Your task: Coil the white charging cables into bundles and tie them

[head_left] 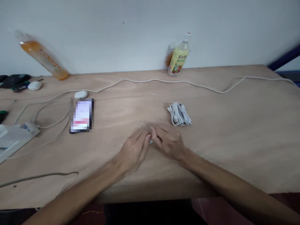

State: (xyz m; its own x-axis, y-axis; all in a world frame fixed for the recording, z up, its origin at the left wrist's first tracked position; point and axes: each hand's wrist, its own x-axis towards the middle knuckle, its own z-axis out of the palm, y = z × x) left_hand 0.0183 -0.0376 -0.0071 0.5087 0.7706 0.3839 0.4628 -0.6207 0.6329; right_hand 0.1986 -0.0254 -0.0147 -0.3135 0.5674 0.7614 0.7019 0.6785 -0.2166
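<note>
Both hands meet over the front middle of the wooden table. My left hand (133, 150) is closed, its fingers pinched on a thin white cable (143, 125) that loops out above the fingertips. My right hand (168, 140) is closed too and grips the same cable from the other side, thumb toward the left hand. A small white piece shows below the fingertips; most of the cable is hidden by the fingers. Just beyond my right hand lies a pile of bundled white cables (179, 114) with their plugs showing.
A lit phone (82, 115) lies left, near a white oval case (81, 94). One long white cord (140, 82) crosses the table (234, 125). Against the wall stand a yellow-labelled bottle (179, 59) and a leaning orange drink bottle (44, 57). An open white box (16, 140) sits far left.
</note>
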